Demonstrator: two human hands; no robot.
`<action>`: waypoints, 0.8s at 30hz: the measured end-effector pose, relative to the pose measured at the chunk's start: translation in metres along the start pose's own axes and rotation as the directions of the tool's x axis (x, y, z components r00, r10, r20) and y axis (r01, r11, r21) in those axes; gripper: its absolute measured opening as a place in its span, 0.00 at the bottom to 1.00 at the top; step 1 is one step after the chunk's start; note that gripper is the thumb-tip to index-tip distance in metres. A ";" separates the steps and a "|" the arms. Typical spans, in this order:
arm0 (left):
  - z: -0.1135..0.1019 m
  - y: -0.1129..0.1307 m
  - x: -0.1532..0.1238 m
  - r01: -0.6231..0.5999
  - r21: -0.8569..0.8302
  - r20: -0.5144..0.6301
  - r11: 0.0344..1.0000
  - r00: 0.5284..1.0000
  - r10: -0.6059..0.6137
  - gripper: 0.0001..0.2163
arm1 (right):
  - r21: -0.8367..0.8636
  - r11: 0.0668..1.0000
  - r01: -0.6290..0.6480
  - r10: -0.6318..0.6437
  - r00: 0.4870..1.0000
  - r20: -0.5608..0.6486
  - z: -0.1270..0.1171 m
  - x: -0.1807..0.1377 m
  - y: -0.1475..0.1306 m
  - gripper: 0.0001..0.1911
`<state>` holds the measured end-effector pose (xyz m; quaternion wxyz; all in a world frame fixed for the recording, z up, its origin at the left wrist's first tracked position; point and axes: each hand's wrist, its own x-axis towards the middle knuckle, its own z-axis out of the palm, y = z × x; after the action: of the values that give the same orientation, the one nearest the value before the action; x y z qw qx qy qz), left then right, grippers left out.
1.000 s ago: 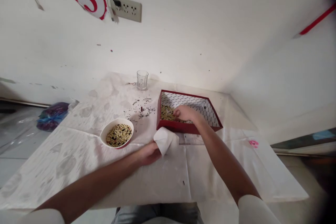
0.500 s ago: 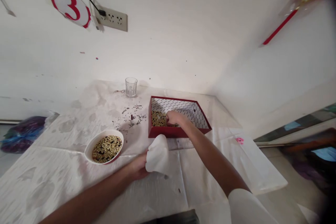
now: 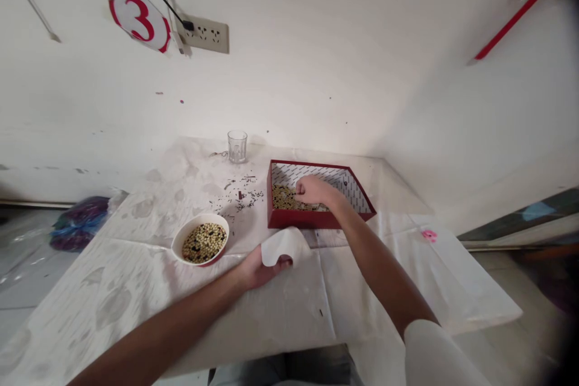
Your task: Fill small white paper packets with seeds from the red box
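My right hand (image 3: 312,190) reaches into a red tray (image 3: 316,219) with a patterned white lining, its curled fingers resting on a heap of mixed grains (image 3: 284,198) at the tray's left side. My left hand (image 3: 259,268) lies on the table in front of the tray, fingers pinched on a sheet of white paper (image 3: 284,245) and lifting its edge. A white bowl (image 3: 200,240) full of mixed beans stands just left of that hand.
A glass tumbler (image 3: 237,146) stands near the wall. Dark specks (image 3: 242,194) lie scattered between glass and tray. The table wears a stained white cover (image 3: 136,277). A pink scrap (image 3: 428,234) lies at right, a blue-purple bag (image 3: 76,228) on the floor at left.
My left hand has turned the white paper down flatter toward the table. My right hand stays on the grains in the tray. The camera view swung slightly.
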<state>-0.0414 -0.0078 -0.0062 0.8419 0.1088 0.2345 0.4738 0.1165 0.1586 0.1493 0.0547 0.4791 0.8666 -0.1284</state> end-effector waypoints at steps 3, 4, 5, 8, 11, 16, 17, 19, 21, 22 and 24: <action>0.004 0.001 -0.001 -0.031 0.027 -0.003 0.999 1.000 0.031 0.08 | 0.179 0.968 0.176 -0.141 0.972 -0.190 -0.004 -0.045 -0.004 0.10; 0.005 0.001 -0.001 -0.053 0.038 0.000 0.998 0.999 0.053 0.08 | 0.269 0.925 0.268 -0.204 0.949 -0.241 0.000 -0.061 -0.007 0.09; 0.005 0.000 0.000 -0.074 0.052 0.001 0.996 0.997 0.074 0.08 | 0.344 0.879 0.329 -0.252 0.935 -0.251 0.007 -0.076 -0.010 0.08; 0.004 -0.003 0.001 -0.105 0.111 -0.017 0.988 0.994 0.108 0.10 | 0.393 0.837 0.381 -0.258 0.908 -0.331 0.038 -0.105 -0.020 0.05; 0.002 -0.006 0.002 -0.094 0.199 -0.062 0.975 0.992 0.109 0.12 | 0.367 0.856 0.365 -0.204 0.890 -0.408 0.072 -0.110 -0.025 0.04; 0.000 -0.009 0.001 -0.151 0.288 -0.086 0.946 0.979 0.182 0.13 | 0.526 0.741 0.418 -0.172 0.875 -0.452 0.105 -0.102 -0.021 0.08; 0.000 -0.010 0.001 -0.153 0.294 -0.081 0.943 0.979 0.184 0.14 | 0.558 0.706 0.437 -0.170 0.869 -0.465 0.109 -0.101 -0.020 0.07; -0.002 -0.010 0.001 -0.153 0.303 -0.064 0.941 0.981 0.180 0.16 | 0.604 0.637 0.479 -0.166 0.851 -0.498 0.117 -0.100 -0.019 0.06; -0.004 -0.010 0.001 -0.155 0.304 -0.031 0.940 0.985 0.172 0.16 | 0.625 0.576 0.527 -0.175 0.826 -0.536 0.124 -0.098 -0.018 0.06; -0.004 -0.009 0.001 -0.166 0.304 -0.004 0.938 0.984 0.175 0.16 | 0.629 0.551 0.548 -0.180 0.814 -0.552 0.127 -0.098 -0.019 0.07; -0.005 -0.008 0.000 -0.189 0.305 0.045 0.933 0.982 0.185 0.12 | 0.633 0.517 0.576 -0.185 0.797 -0.575 0.133 -0.095 -0.019 0.08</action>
<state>-0.0374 -0.0125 -0.0136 0.7675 0.2640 0.2876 0.5085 0.1472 0.0345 0.0457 -0.3865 0.2599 0.7940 -0.3908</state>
